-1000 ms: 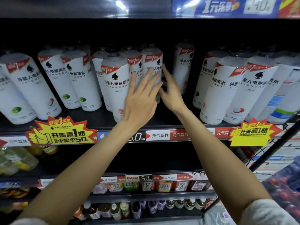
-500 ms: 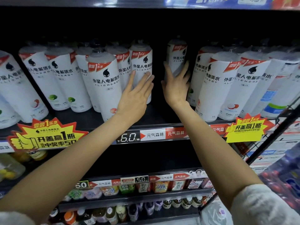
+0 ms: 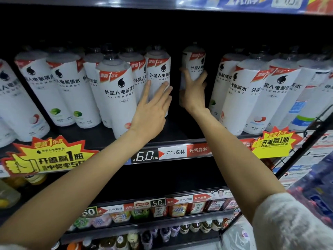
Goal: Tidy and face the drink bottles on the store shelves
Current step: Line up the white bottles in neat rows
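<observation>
Tall white drink bottles with red-banded labels stand in rows on the dark upper shelf (image 3: 180,136). My right hand (image 3: 193,94) grips one lone white bottle (image 3: 195,66) set back in the gap in the middle of the shelf, fingers wrapped round its lower body. My left hand (image 3: 153,109) lies with straight fingers against the side of a white bottle (image 3: 159,73) in the left group, just behind a front bottle (image 3: 117,94) that stands forward of its row. The bottles' caps are lost in shadow.
More white bottles (image 3: 241,94) crowd the shelf's right side, leaning slightly. Yellow promo tags (image 3: 48,157) (image 3: 273,143) hang off the price rail (image 3: 173,153). Lower shelves hold small colourful bottles (image 3: 162,212). A black wire rack (image 3: 304,150) stands at the right.
My right hand has closed round the lone middle bottle, which it only touched with spread fingers before. My left hand stays flat on the left group's bottle.
</observation>
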{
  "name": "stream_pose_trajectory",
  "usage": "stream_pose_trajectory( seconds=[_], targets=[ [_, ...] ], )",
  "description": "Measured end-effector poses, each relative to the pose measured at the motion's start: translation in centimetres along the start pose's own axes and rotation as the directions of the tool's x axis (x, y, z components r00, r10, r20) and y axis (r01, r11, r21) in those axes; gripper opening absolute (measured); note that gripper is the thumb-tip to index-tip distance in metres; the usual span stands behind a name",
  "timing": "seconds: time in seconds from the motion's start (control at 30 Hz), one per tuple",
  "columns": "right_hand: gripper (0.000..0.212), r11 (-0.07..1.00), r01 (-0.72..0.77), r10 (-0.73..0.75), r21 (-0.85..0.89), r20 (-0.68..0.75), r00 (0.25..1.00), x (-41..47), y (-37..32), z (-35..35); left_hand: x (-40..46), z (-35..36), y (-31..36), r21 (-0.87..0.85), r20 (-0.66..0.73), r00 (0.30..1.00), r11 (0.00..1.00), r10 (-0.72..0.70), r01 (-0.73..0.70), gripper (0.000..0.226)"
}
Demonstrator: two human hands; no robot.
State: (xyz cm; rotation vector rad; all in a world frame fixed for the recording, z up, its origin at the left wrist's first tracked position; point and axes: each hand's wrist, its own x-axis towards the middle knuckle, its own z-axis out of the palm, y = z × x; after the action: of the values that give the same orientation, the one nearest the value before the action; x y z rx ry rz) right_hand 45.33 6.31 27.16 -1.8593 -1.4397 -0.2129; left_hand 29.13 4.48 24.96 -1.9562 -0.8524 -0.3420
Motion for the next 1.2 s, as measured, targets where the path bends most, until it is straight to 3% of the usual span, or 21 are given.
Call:
stream_pose_trajectory(
  seconds=[0.13, 0.23, 0.33, 0.4, 0.5, 0.6, 0.63, 0.7, 0.8, 0.87, 0.93, 0.97, 1.0, 1.07, 1.2],
  targets=[
    [0.077, 0.972, 0.142, -0.134, 0.186, -0.058, 0.989, -3.4, 0.1, -1.3, 0.0, -0.4, -0.2, -0.047, 0.001, 1.000, 0.999, -0.003, 0.003, 0.059],
    [0.083, 0.925, 0.180, -0.148, 0.335, -0.120, 0.982, -5.0, 0.3, -2.4, 0.2, -0.6, -0.4, -0.121, -0.021, 0.999, 0.992, -0.033, 0.030, 0.060],
    [0.092, 0.883, 0.157, -0.099, 0.443, -0.151, 0.984, -6.4, 0.4, -3.2, 0.3, -0.9, 0.0, -0.459, -0.086, 0.989, 0.886, -0.119, 0.066, 0.060],
    [0.094, 0.889, 0.135, -0.067, 0.437, -0.166, 0.984, -7.2, 0.2, -3.6, 0.5, -1.3, 0.8, -0.746, -0.017, 0.975, 0.652, -0.222, 0.135, 0.064],
    [0.095, 0.908, 0.121, -0.049, 0.402, -0.185, 0.982, -8.1, 0.1, -4.4, 1.4, -2.5, 2.1, -0.940, 0.260, 0.936, 0.158, -0.238, 0.302, 0.077],
    [0.094, 0.923, 0.124, -0.047, 0.364, -0.213, 0.976, -9.0, 0.4, -4.9, 2.8, -4.2, 2.6, -0.839, 0.446, 0.881, -0.414, -0.155, 0.352, 0.074],
    [0.094, 0.926, 0.126, -0.048, 0.357, -0.220, 0.974, -9.3, 0.5, -5.1, 3.3, -4.6, 2.5, -0.771, 0.475, 0.869, -0.542, -0.140, 0.334, 0.069],
    [0.095, 0.931, 0.127, -0.048, 0.343, -0.229, 0.972, -9.7, 0.8, -5.4, 3.9, -5.2, 2.7, -0.690, 0.496, 0.859, -0.657, -0.124, 0.304, 0.054],
    [0.093, 0.949, 0.131, -0.051, 0.285, -0.273, 0.961, -10.5, 1.4, -6.0, 4.0, -5.6, 3.1, -0.644, 0.480, 0.877, -0.687, -0.019, 0.337, 0.044],
    [0.089, 0.964, 0.126, -0.046, 0.235, -0.318, 0.947, -11.1, 1.6, -6.3, 3.8, -5.6, 3.5, -0.738, 0.432, 0.897, -0.609, -0.097, 0.290, 0.045],
    [0.086, 0.972, 0.124, -0.045, 0.202, -0.357, 0.933, -11.5, 1.4, -6.4, 3.5, -5.2, 3.7, -0.917, 0.357, 0.834, -0.327, -0.421, 0.228, 0.046],
    [0.085, 0.974, 0.123, -0.044, 0.191, -0.373, 0.927, -11.5, 1.3, -6.5, 3.2, -4.8, 3.8, -0.959, 0.284, 0.768, -0.146, -0.574, 0.245, 0.048],
    [0.085, 0.976, 0.121, -0.044, 0.180, -0.382, 0.923, -11.6, 1.2, -6.6, 3.0, -4.5, 4.1, -0.955, 0.246, 0.704, -0.042, -0.667, 0.294, 0.054],
    [0.085, 0.980, 0.114, -0.043, 0.161, -0.389, 0.920, -11.5, 1.0, -6.7, 3.0, -4.2, 4.8, -0.926, 0.287, 0.628, -0.041, -0.723, 0.376, 0.068],
    [0.089, 0.987, 0.095, -0.041, 0.133, -0.360, 0.932, -11.6, 1.0, -7.0, 3.8, -4.1, 5.8, -0.896, 0.387, 0.588, -0.137, -0.710, 0.423, 0.079]
  ],
)
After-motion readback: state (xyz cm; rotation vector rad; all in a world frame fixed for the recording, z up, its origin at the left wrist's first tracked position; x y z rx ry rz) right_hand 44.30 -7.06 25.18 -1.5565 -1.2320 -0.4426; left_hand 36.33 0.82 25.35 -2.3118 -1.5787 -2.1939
